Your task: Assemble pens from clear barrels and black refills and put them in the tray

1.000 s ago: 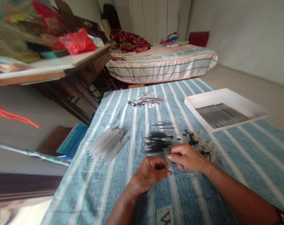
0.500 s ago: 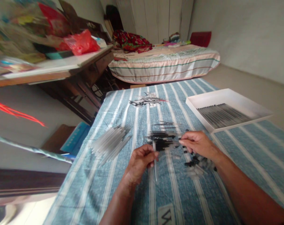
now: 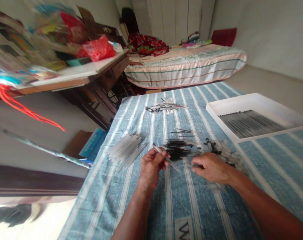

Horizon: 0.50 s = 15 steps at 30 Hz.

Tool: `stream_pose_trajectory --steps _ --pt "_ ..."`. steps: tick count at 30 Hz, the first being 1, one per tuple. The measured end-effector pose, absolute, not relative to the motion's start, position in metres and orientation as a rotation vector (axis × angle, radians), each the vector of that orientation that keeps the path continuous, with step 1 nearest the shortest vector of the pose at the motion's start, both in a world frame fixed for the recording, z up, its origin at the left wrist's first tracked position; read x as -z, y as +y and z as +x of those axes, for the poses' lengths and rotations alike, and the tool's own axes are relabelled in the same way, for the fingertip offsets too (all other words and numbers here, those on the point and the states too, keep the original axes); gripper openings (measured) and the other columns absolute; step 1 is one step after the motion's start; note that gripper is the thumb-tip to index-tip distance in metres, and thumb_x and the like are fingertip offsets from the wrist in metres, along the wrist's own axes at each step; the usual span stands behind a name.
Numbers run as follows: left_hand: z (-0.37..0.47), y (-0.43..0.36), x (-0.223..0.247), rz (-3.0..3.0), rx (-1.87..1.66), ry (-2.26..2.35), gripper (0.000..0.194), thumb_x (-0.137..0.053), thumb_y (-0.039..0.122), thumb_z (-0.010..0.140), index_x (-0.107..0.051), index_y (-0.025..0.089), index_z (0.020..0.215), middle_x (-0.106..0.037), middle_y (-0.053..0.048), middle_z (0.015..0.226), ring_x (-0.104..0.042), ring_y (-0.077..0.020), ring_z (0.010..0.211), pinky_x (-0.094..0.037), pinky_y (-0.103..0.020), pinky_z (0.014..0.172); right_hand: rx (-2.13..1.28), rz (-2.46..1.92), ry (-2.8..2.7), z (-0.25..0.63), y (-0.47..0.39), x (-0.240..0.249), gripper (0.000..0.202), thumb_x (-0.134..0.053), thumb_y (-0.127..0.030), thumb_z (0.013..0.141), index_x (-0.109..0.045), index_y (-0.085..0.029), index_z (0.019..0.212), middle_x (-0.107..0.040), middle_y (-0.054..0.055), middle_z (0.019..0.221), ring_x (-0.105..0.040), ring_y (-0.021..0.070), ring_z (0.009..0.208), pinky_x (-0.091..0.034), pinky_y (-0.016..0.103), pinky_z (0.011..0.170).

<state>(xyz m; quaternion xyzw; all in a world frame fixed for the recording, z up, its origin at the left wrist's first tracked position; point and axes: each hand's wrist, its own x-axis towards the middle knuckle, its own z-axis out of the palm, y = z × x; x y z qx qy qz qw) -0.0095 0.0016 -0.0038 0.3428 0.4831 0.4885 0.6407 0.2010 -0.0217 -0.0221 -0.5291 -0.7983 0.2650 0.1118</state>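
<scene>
My left hand (image 3: pixel 151 166) is closed around a slim clear pen barrel (image 3: pixel 173 164), held at a slant with a dark upper end. Just beyond, a bundle of black pen refills (image 3: pixel 177 151) lies on the cloth. My right hand (image 3: pixel 212 169) is closed in a pinch to the right of the barrel, its fingertips apart from it. What those fingers hold, if anything, is too small to make out. Beside this hand lie small black and clear pen parts (image 3: pixel 222 150), partly hidden by it. A stack of clear barrels (image 3: pixel 127 150) rests left of my left hand.
A white box (image 3: pixel 227 125) holding rows of pens stands at the right. Farther back lies a mixed pile of thin pen pieces (image 3: pixel 163 106). Striped cloth (image 3: pixel 131 206) covers the table. A cluttered desk (image 3: pixel 98 65) is at left, a bed (image 3: pixel 186 66) behind.
The barrel in my left hand has turned from near upright to a slant. My right hand has come down and nearer to me, away from the refills. The view has shifted left.
</scene>
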Motion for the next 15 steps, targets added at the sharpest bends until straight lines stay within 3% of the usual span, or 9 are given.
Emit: stream_pose_trajectory --steps 5,15 --pt "-0.011 0.001 0.005 0.784 -1.164 1.07 0.023 -0.076 0.026 0.063 -0.064 0.013 0.076 -0.069 -0.003 0.066 -0.053 -0.0076 0.045 -0.037 -0.018 0.042 -1.008 -1.35 -2.233 0.192 -0.027 0.018 0.025 -0.049 -0.02 0.079 -0.052 -0.018 0.054 -0.04 -0.005 0.048 -0.037 0.0089 0.048 -0.024 0.021 0.048" --pt "-0.008 -0.001 0.008 0.844 -1.155 1.014 0.017 -0.074 0.026 0.068 -0.062 0.014 0.07 -0.068 -0.002 0.068 -0.054 -0.0075 0.047 -0.04 -0.018 0.045 -1.151 -1.302 -2.051 0.183 -0.031 0.023 0.021 -0.051 -0.023 0.079 -0.051 -0.019 0.059 -0.043 -0.005 0.05 -0.04 0.0093 0.049 -0.028 0.021 0.048"
